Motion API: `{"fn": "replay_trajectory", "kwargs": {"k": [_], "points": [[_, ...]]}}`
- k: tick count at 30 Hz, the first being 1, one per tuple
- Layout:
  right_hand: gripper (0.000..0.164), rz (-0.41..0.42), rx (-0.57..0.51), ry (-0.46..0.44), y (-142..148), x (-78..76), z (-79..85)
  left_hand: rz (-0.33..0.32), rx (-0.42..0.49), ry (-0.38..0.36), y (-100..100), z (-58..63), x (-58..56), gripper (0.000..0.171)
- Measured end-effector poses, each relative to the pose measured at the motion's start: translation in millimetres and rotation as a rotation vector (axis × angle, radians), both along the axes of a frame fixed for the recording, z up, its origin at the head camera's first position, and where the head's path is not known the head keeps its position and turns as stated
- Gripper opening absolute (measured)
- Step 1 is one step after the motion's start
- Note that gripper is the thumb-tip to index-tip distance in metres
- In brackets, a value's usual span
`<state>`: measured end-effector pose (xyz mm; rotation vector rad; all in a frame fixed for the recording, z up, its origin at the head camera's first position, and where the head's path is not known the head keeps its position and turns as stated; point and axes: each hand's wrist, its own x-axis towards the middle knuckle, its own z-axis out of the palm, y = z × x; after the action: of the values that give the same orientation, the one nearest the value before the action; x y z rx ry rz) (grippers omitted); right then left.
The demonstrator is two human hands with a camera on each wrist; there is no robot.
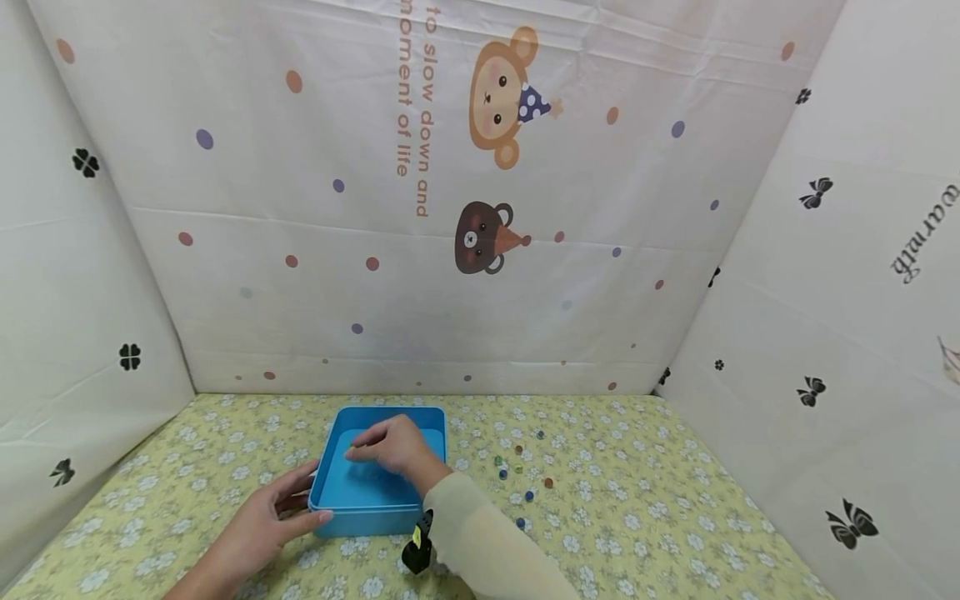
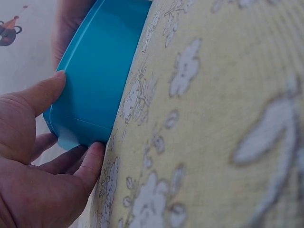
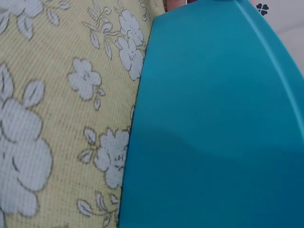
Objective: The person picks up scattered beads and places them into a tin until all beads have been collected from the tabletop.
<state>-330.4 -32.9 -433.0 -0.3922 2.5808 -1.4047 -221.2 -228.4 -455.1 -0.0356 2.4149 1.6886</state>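
Note:
A blue square box (image 1: 378, 521) without a lid sits on the flowered cloth. My left hand (image 1: 266, 514) grips its near left corner. In the left wrist view, the left thumb (image 2: 47, 92) presses the box's front wall while the other fingers bend round the corner. Over the inside of the box is my right hand (image 1: 393, 443), its fingers bent and thumb drawn in toward them; I cannot tell whether something small is pinched there. The right wrist view is mostly filled by the box's outer wall (image 3: 209, 114); the right fingers are out of that picture.
Several small marbles lie loose to the right of the box, among them a blue marble (image 1: 529, 496), an orange marble (image 1: 548, 482) and a green marble (image 1: 518, 469). A yellow flowered cloth (image 1: 637, 500) covers the table. Printed white sheets (image 1: 420, 308) enclose the back and sides.

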Motion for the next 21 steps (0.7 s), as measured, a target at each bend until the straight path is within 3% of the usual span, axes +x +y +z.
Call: {"fn": "replay_trajectory", "kwargs": {"k": [21], "points": [[0.006, -0.046, 0.085, -0.014, -1.9, -0.9, -0.8, 0.001, 0.002, 0.004, 0.2, -0.9, 0.2, 0.088]]}}
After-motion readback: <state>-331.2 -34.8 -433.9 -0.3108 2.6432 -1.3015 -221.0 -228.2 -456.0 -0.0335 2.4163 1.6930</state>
